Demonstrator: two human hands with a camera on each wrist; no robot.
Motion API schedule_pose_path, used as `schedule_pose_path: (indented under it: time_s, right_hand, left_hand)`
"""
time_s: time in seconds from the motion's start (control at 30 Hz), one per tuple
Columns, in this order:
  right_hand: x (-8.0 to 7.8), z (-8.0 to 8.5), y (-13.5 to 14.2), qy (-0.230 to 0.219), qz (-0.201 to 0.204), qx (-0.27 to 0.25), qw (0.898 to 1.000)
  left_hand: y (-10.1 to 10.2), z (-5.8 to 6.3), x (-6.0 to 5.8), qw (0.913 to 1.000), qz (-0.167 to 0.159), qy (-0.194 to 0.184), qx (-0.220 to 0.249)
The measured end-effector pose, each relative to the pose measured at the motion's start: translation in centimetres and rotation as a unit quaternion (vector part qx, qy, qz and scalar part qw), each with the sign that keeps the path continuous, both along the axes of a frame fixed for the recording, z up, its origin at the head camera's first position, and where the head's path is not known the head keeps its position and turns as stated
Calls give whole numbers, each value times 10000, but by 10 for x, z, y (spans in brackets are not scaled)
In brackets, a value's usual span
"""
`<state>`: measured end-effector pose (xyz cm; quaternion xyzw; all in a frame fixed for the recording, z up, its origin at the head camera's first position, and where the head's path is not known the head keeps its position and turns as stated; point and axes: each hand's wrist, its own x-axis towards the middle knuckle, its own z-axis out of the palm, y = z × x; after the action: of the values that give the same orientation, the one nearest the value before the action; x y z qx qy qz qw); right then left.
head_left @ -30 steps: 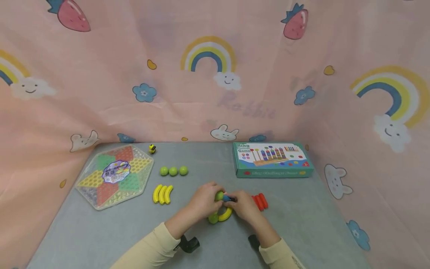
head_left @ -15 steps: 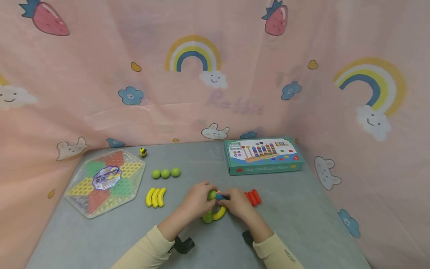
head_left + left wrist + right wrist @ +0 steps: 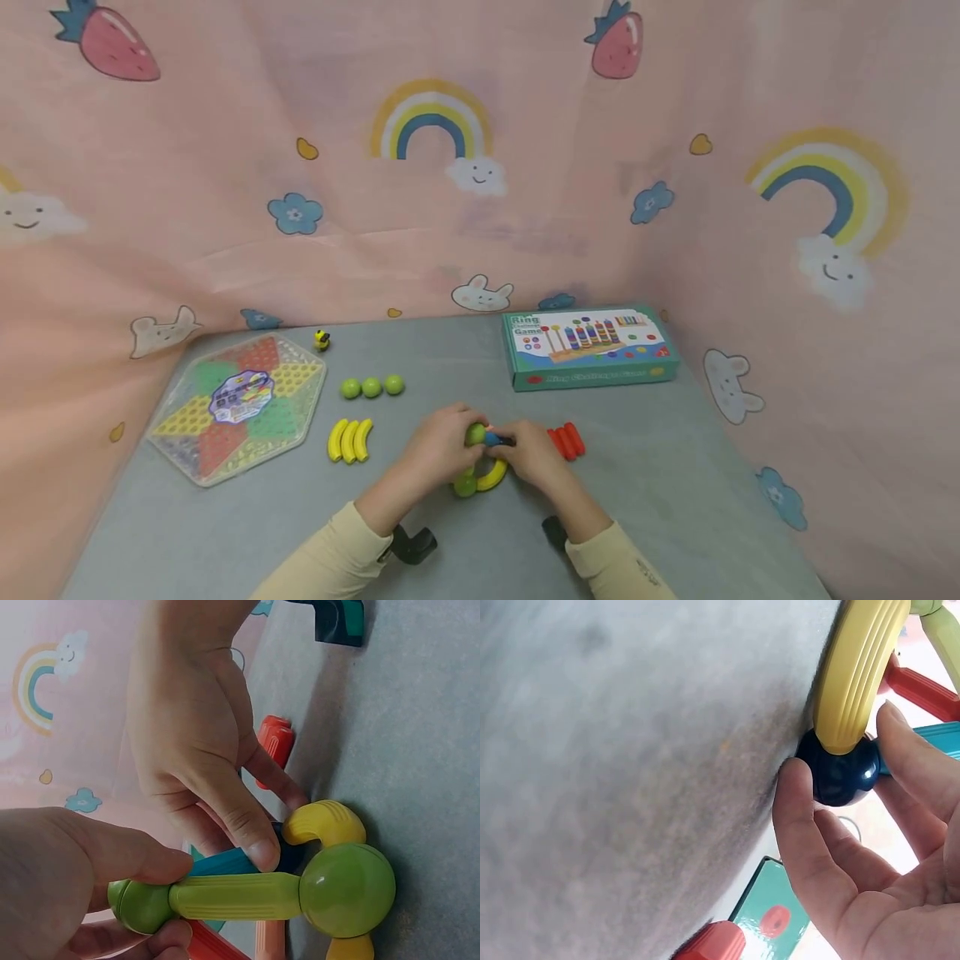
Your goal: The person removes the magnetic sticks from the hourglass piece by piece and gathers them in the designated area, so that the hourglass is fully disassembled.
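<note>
Both hands work on a small frame of balls and sticks on the table. My left hand (image 3: 442, 448) pinches its upper green ball (image 3: 140, 906) between thumb and fingers. From that ball a light green stick (image 3: 236, 896) runs down to a lower green ball (image 3: 347, 890), and a blue stick (image 3: 225, 862) slants away. My right hand (image 3: 538, 452) grips the dark blue ball (image 3: 845, 776) at the blue stick's end, thumb against the stick. A curved yellow stick (image 3: 861, 675) joins the dark blue ball. Red (image 3: 214, 941) and orange sticks (image 3: 271, 939) are partly hidden behind.
Three green balls (image 3: 371, 387) and three curved yellow sticks (image 3: 348, 440) lie left of the frame. Red sticks (image 3: 567, 442) lie beside the right hand. Farther back are a green game box (image 3: 592, 379), a hexagonal star board (image 3: 240, 408) and a small bee figure (image 3: 322, 339).
The head view has shifted slightly, moving the whole scene left in it. Both hands keep their holds on the frame, with no clear movement of the pieces.
</note>
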<state>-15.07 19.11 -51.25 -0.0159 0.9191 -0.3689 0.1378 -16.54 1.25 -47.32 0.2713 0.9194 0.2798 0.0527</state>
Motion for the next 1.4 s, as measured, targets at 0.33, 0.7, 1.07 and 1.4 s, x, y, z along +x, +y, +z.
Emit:
schedule_pose_path:
  time_s: [0.33, 0.7, 1.07, 1.4]
  right_hand:
    - [3, -3, 8, 72, -193, 53, 9998]
    - [1, -1, 3, -43, -176, 92, 9998]
    - [0, -2, 2, 269, -15, 237, 9994]
    - [-4, -4, -4, 278, 54, 276, 9992]
  left_hand:
    - [10, -2, -1, 9998, -85, -141, -82]
    - [5, -1, 0, 9999, -46, -162, 3]
    - [5, -1, 0, 9999, -7, -114, -33]
    - [0, -3, 2, 9999, 138, -22, -86]
